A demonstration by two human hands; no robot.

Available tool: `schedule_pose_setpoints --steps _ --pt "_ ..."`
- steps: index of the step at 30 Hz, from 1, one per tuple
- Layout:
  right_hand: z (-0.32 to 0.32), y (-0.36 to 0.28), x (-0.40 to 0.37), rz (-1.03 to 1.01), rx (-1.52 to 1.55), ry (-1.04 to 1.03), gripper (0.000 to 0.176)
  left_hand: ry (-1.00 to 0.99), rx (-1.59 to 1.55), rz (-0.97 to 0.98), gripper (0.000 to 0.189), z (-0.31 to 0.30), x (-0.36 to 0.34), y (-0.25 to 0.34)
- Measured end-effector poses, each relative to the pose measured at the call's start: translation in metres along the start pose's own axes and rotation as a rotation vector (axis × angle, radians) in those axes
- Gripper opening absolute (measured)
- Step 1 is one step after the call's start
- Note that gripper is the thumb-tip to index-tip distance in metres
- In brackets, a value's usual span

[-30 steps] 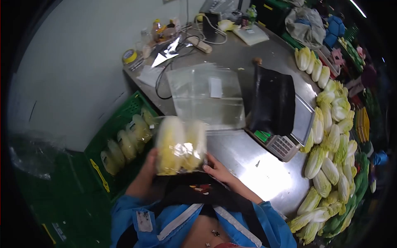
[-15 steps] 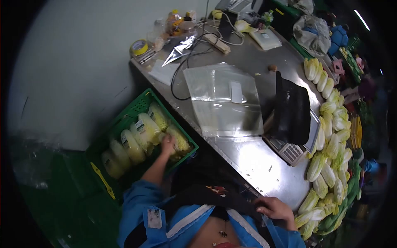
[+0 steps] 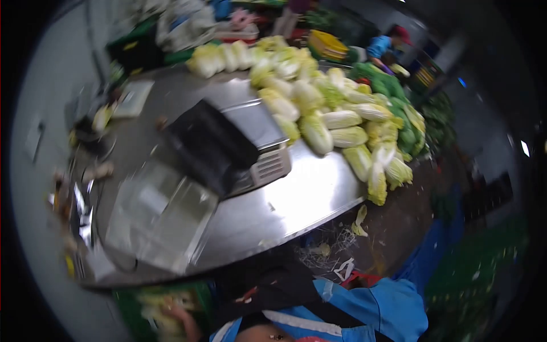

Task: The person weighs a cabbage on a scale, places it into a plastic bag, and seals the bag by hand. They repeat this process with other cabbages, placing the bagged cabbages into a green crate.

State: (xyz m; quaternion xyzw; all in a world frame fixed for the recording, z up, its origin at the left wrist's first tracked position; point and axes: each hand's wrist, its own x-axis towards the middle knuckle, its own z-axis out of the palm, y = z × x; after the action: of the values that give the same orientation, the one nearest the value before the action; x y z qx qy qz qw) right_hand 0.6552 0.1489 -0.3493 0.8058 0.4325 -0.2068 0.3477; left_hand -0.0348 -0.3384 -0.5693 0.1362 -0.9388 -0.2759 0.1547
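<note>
My left hand is low in the view, over the green crate beside the table. Pale bagged napa cabbages lie in that crate, next to the hand. Motion blurs its fingers, so their grip cannot be made out. Of my right arm only the blue sleeve shows, and the hand itself is out of sight. On the metal table in front of me are clear plastic bags and a digital scale, with a black sheet-like thing lying partly over the scale.
Many loose napa cabbages are heaped along the table's far right. A yellow crate stands behind them. Further back a person in blue bends over. Scraps litter the floor, and green crates stand at right.
My view has swung to the right, so the crate now sits at the bottom edge and the cabbage heap is central. My right hand, earlier near my clothing, has left the view.
</note>
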Motion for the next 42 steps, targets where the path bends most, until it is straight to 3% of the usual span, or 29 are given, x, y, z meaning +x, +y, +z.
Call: schedule_pose_setpoints --steps 2,4,5,6,8,9,11,13,14,16,17,18,19,21,23,24,25,28,30,32,33,34,35,36,37,38,39,41,42 --pt "0.003 -0.009 0.016 -0.070 -0.163 -0.017 0.058 0.071 -0.186 0.239 0.046 -0.045 0.030 0.088" --pt "-0.035 -0.067 0.030 -0.329 0.095 0.355 0.069 -0.179 -0.582 0.456 0.044 -0.032 0.049 0.186" --pt "-0.076 -0.123 -0.029 -0.406 0.369 0.593 0.067 -0.244 -0.560 0.653 0.046 -0.020 0.055 0.239" --pt "-0.088 -0.155 0.008 -0.673 0.478 0.977 0.064 -0.301 -0.527 0.846 0.050 -0.014 0.057 0.292" --pt "-0.165 -0.221 -0.035 -0.759 0.495 1.113 0.082 -0.155 -0.267 1.163 0.060 -0.013 0.056 0.396" --pt "-0.191 -0.244 -0.030 -0.694 0.462 1.162 0.089 -0.096 -0.164 1.221 0.064 0.008 0.066 0.428" --pt "-0.212 -0.265 0.001 -0.628 0.447 1.207 0.097 -0.011 0.023 1.364 0.063 0.029 0.074 0.494" --pt "-0.227 -0.285 0.040 -0.449 0.404 0.979 0.104 0.022 0.113 1.430 0.060 0.035 0.064 0.553" --pt "-0.237 -0.283 0.044 -0.602 0.585 0.711 0.105 -0.121 0.100 1.558 0.047 0.042 0.060 0.574" --pt "-0.234 -0.287 0.062 -0.667 0.734 0.774 0.090 -0.453 0.164 1.746 0.016 0.071 0.064 0.591" --pt "-0.231 -0.288 0.075 -0.722 0.835 0.841 0.083 -0.418 -0.085 1.778 0.012 0.081 0.046 0.596" --pt "-0.237 -0.286 0.069 -0.632 0.946 0.701 0.083 -0.443 -0.148 1.814 0.010 0.073 0.027 0.608" --pt "-0.229 -0.289 0.086 -0.809 1.150 0.656 0.085 -0.504 -0.251 1.780 0.011 0.064 0.006 0.618" --pt "-0.244 -0.314 0.009 -1.065 1.595 0.057 0.086 -0.498 -0.324 1.741 0.015 0.056 -0.027 0.628" --pt "-0.260 -0.375 -0.040 -1.480 1.344 0.063 0.084 -0.536 -0.288 1.798 0.021 0.058 -0.056 0.637" --pt "-0.289 -0.399 -0.106 -1.602 1.023 0.064 0.083 -0.545 -0.273 1.825 0.020 0.061 -0.071 0.640" --pt "-0.278 -0.455 -0.103 -1.842 0.844 0.240 0.082 -0.549 -0.264 1.816 0.020 0.064 -0.081 0.642" --pt "-0.285 -0.562 -0.211 -2.285 0.558 0.709 0.075 -0.597 -0.228 1.814 0.025 0.067 -0.102 0.647" --pt "-0.261 -0.622 -0.249 -2.279 0.092 0.899 0.080 -0.609 -0.276 1.783 0.021 0.068 -0.110 0.649" --pt "-0.234 -0.657 -0.259 -2.310 -0.233 0.694 0.079 -0.648 -0.249 1.721 0.018 0.064 -0.106 0.653" --pt "-0.230 -0.654 -0.260 -2.351 -0.189 0.748 0.073 -0.830 -0.372 1.472 0.019 0.060 -0.099 0.657" --pt "-0.225 -0.662 -0.252 -2.506 -0.035 0.654 0.059 -0.990 -0.489 1.211 0.023 0.061 -0.090 0.662" --pt "-0.244 -0.650 -0.249 -2.528 0.115 0.377 0.043 -1.129 -0.513 0.840 0.038 0.062 -0.070 0.667" --pt "-0.267 -0.632 -0.236 -2.428 0.648 0.465 0.031 -0.768 -0.515 1.236 0.056 0.065 -0.051 0.677" --pt "-0.291 -0.621 -0.223 -2.237 1.010 0.631 0.027 -0.733 -0.353 1.318 0.065 0.058 -0.047 0.700" --pt "-0.289 -0.629 -0.182 -1.767 1.387 0.376 0.033 -0.699 -0.192 1.392 0.075 0.054 -0.048 0.713" --pt "-0.301 -0.647 -0.134 -1.642 1.317 0.652 0.041 -0.707 -0.186 1.386 0.075 0.064 -0.050 0.711" --pt "-0.299 -0.667 -0.076 -1.682 0.635 0.586 0.064 -0.749 0.111 1.626 0.082 0.089 -0.053 0.708" --pt "-0.295 -0.674 -0.075 -1.689 0.630 0.595 0.064 -0.741 0.103 1.621 0.082 0.097 -0.050 0.711"
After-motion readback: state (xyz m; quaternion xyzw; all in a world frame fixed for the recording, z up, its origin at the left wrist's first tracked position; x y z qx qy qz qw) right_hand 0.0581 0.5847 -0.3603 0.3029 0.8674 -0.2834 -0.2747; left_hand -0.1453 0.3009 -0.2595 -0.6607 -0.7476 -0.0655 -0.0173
